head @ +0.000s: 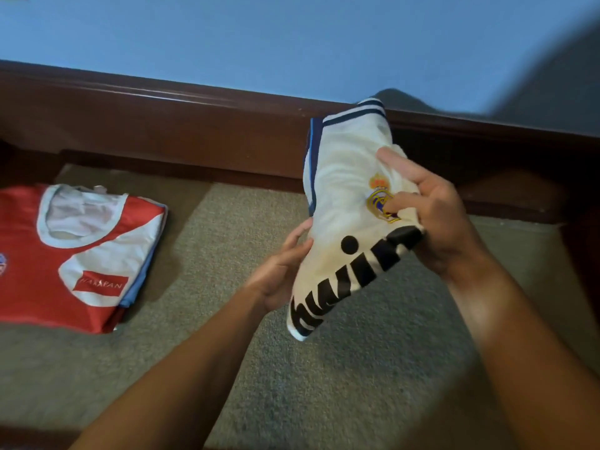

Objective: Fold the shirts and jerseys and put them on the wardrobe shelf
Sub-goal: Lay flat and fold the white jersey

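White jersey (344, 203), folded, held in air above shelf (227, 352) right half. Right hand (431, 209) clamps its upper edge, fingers curled over crest. Left hand (279, 274) supports underside, fingers curled against cloth. Red jersey (74, 254) lies folded at shelf left edge, cut off by frame. Advice: lower flat beside red one, both hands keeping fold square, release only once seated. Fold underside hidden; black lettering unreadable; top right corner blurred.

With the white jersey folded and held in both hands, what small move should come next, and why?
Probably lower the white jersey onto the shelf liner beside the red jersey: right hand and left hand hold it above bare liner.
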A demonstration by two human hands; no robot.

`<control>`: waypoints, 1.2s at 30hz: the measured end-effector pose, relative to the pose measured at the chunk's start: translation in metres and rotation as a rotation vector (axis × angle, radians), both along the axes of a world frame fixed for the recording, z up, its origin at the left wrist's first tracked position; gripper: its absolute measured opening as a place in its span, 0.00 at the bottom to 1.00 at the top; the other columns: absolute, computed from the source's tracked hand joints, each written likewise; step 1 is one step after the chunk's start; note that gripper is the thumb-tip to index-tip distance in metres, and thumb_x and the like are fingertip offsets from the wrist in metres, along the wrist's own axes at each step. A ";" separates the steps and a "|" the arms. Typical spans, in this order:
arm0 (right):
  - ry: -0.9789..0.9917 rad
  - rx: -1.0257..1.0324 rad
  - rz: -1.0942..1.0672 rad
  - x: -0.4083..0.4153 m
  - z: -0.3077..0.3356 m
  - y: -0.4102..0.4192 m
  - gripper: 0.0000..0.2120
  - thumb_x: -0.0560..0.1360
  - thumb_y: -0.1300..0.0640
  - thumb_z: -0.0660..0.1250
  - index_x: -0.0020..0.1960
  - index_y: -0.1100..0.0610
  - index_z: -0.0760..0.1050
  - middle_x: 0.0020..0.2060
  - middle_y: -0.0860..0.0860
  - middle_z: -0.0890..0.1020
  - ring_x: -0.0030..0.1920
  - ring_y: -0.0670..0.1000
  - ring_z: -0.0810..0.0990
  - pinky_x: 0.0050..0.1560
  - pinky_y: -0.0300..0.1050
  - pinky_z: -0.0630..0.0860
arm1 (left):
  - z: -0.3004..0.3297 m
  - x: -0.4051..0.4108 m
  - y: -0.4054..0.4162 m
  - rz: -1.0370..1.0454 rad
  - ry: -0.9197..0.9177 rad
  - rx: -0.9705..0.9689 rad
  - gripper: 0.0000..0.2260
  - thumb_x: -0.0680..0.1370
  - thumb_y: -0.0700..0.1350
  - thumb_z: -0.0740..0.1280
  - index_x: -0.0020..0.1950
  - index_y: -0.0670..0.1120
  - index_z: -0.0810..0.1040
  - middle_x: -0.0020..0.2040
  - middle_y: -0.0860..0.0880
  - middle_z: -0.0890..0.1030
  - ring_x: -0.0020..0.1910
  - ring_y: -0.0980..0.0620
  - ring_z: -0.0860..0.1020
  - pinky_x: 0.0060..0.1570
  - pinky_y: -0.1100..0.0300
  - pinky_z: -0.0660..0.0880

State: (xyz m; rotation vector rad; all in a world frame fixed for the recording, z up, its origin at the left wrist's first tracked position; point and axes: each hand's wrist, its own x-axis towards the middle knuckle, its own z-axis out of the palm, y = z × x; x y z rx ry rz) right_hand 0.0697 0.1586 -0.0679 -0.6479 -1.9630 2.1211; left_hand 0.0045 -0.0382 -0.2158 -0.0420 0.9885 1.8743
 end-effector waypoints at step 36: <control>-0.506 1.357 0.370 0.081 -0.187 0.007 0.38 0.78 0.25 0.40 0.82 0.41 0.40 0.82 0.50 0.36 0.80 0.55 0.32 0.79 0.65 0.42 | -0.051 0.046 0.021 -0.437 1.825 -1.258 0.33 0.81 0.69 0.44 0.82 0.54 0.52 0.83 0.46 0.47 0.81 0.45 0.41 0.78 0.41 0.48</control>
